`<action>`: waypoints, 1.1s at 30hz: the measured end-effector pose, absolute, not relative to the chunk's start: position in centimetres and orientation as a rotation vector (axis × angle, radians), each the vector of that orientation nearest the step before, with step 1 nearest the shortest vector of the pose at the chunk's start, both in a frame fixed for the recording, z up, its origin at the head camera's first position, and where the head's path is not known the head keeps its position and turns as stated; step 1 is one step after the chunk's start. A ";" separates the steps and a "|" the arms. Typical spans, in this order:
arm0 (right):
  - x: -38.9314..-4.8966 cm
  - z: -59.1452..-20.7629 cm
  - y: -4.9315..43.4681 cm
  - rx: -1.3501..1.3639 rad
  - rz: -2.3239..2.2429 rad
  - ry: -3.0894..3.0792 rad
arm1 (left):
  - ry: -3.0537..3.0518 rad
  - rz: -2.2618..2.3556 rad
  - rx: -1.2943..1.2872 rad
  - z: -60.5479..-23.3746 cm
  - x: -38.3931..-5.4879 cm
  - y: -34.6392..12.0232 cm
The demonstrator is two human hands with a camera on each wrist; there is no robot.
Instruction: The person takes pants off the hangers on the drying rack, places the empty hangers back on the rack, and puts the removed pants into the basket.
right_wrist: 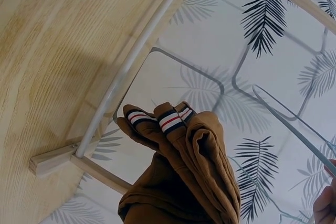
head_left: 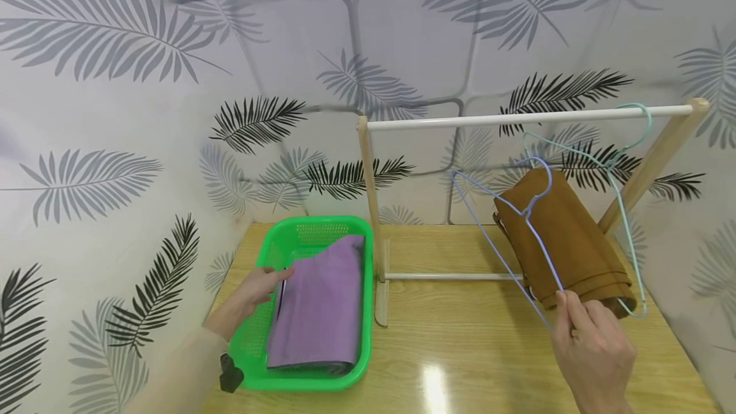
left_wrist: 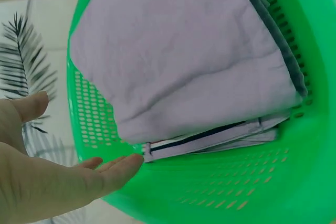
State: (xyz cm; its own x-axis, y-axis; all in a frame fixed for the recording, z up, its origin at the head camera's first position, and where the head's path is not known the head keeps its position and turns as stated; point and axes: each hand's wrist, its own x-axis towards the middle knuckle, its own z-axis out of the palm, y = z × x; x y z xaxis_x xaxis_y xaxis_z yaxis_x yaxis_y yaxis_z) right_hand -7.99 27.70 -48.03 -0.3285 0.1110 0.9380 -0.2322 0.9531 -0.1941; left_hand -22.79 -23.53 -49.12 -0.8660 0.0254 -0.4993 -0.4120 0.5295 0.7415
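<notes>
**Pinch on the right, open reach on the left**

Near right, the right hand pinches a lavender hanger. Leftward, the left hand, thumb apart from extended fingers, meets the edge of a folded purple garment in the green basket; lifting one layer could unfold it. Farther right, a brown garment drapes over a mint hanger; swinging the lavender one might snag it.

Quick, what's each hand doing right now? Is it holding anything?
Left hand: open, holding nothing, fingers by the folded purple cloth.
Right hand: closed, pinching the blue-violet hanger.
</notes>
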 end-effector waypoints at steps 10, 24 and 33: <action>-8.0 -47.9 27.6 0.091 0.348 -1.860 | 2.449 1.184 -0.144 -45.9 -21.1 -21.2; -8.0 -47.6 27.4 0.084 0.352 -1.853 | 2.632 1.060 0.217 -46.8 -19.5 -17.2; -8.0 -47.4 27.2 0.089 0.345 -1.844 | 2.712 0.950 0.492 -48.8 -19.1 -15.3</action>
